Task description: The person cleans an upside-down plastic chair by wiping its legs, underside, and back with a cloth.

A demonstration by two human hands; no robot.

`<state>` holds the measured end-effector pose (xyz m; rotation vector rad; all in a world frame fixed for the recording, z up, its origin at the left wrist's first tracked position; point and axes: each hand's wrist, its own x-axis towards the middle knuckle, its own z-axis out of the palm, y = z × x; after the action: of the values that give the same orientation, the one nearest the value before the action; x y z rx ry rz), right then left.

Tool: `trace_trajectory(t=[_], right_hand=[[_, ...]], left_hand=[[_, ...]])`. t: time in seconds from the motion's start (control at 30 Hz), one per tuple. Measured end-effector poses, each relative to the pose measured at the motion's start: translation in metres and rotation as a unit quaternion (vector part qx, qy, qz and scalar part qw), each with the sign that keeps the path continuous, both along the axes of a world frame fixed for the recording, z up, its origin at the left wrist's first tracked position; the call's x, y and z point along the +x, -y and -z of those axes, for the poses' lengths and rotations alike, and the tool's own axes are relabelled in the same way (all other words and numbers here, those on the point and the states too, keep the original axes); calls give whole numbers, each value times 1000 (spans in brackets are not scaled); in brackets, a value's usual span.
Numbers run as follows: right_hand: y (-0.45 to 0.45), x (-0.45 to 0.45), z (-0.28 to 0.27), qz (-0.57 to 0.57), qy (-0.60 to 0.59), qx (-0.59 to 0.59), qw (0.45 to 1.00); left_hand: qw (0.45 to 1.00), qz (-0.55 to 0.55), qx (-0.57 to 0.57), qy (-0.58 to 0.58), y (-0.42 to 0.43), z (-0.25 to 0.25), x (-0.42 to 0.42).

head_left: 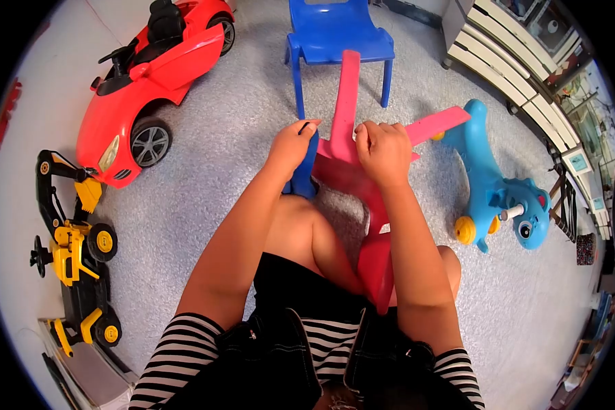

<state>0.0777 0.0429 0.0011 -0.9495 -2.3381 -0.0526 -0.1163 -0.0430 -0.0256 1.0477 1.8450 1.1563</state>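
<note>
A pink plastic chair [345,174] lies tipped over between my knees, its legs pointing up and away from me. My right hand [384,150] is closed on the chair near the base of two legs. Just left of the chair, my left hand [294,145] is closed around a dark blue cloth [307,164], which hangs down toward my knee. Part of the cloth is hidden behind my fingers and leg. My forearm and knee cover part of the chair's right side.
A blue chair [342,42] stands ahead. At the left are a red toy car [164,65] and a yellow and black toy excavator [72,253]. To the right, a blue ride-on toy [484,160] stands before a drawer cabinet [506,82].
</note>
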Motion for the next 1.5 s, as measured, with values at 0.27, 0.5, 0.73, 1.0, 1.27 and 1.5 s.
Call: trace_trajectory(t=[0.27,0.5,0.73,1.0,1.27,1.5], right_hand=[[-8,3,20,-10,-3,40,999],[-11,0,21,6,52,92,994],[-14,3,21,-22,14,138,990],[-6,4,11,-33,-69,67,995],[-4,0,3,-24,-69,51,996],[-2,-2,2,-45,-123,41,991]], left_hand=[[996,-9,16,-93,10,6,22],[996,-24,20,-84,-3,7,4],[943,5,29,331,29,-8,-10],[986,-11,87,-143,7,14,19],[1000,7,18,-17,23,-2,15],[998,-25,2,-65,6,2,15]])
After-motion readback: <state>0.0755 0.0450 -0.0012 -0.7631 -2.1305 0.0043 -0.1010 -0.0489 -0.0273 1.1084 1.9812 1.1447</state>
